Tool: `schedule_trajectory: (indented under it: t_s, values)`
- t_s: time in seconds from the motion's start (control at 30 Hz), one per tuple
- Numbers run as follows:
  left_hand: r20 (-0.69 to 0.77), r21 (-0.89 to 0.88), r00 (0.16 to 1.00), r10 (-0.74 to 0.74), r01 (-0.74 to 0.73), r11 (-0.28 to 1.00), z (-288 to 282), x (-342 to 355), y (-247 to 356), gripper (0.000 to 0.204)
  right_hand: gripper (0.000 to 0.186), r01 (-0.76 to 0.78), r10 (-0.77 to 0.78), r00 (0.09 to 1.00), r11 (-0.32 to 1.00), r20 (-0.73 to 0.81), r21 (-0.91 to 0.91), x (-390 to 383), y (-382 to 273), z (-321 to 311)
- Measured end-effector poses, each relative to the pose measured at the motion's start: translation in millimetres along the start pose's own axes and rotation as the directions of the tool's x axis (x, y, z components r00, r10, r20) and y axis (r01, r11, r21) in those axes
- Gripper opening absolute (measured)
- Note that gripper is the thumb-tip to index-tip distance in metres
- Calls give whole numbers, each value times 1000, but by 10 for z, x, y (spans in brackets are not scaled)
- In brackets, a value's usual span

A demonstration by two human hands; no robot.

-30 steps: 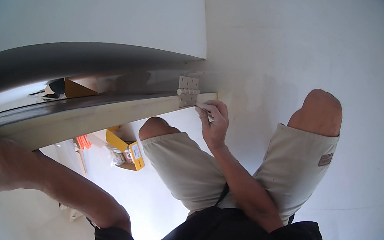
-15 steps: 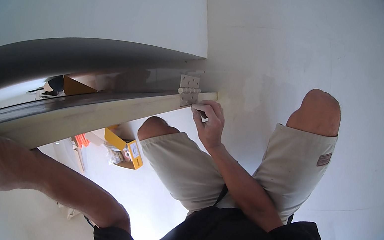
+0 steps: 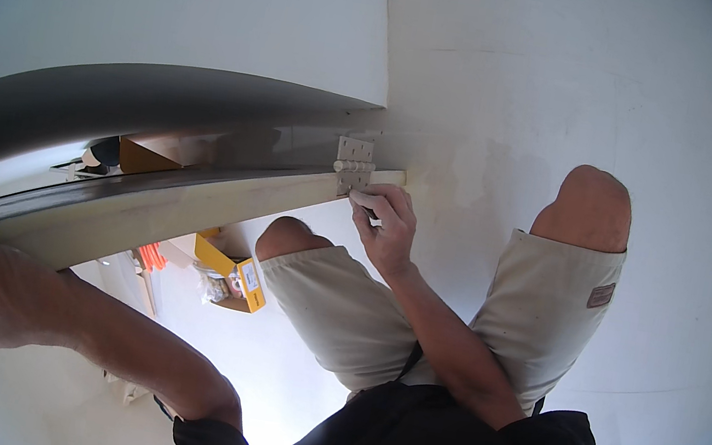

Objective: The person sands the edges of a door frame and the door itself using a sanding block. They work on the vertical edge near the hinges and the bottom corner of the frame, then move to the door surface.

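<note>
Your right hand (image 3: 387, 229) has its thumb and index fingertip close together at the lower edge of the hinge (image 3: 355, 153); you cannot tell from here whether they pinch anything. The hinge sits near the right end of the long board (image 3: 161, 215), one flat, hole-punched metal leaf against its pale, smooth face, the round barrel along its upper edge, the other leaf rising above. Your left hand (image 3: 8, 293) clasps the board's left end, thumb over the upper edge. Below the lower edge, an open yellow cardboard box (image 3: 253, 288) holds a clear plastic bag (image 3: 212, 286).
</note>
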State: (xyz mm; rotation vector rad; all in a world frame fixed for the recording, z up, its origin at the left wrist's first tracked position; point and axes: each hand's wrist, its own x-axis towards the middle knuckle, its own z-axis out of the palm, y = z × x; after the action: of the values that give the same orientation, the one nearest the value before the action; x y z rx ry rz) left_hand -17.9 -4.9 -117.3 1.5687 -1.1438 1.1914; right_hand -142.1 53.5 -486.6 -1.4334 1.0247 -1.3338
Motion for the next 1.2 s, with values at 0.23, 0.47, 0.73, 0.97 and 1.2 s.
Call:
schedule_trajectory:
  t_s: [0.23,0.47,0.73,0.97,1.2]
  values:
    - [-4,-16,1000,8,-8,1000,0,-3,-24,67,22,4,-4,1000,1000,-11,3,-10,-58,-21]
    - [-25,101,1000,6,-3,995,14,-5,21,65,21,79,-79,997,996,4,-42,72,-113,-71]
    - [-3,92,997,80,-79,993,4,3,-33,62,19,30,-29,999,999,19,-19,28,4,-72]
    - [-21,112,999,42,-39,993,7,-21,-28,64,15,-53,53,999,999,5,3,-46,-10,-47]
    - [-29,90,1000,-13,16,996,8,5,-7,69,11,-84,85,996,994,19,-72,-71,175,-67]
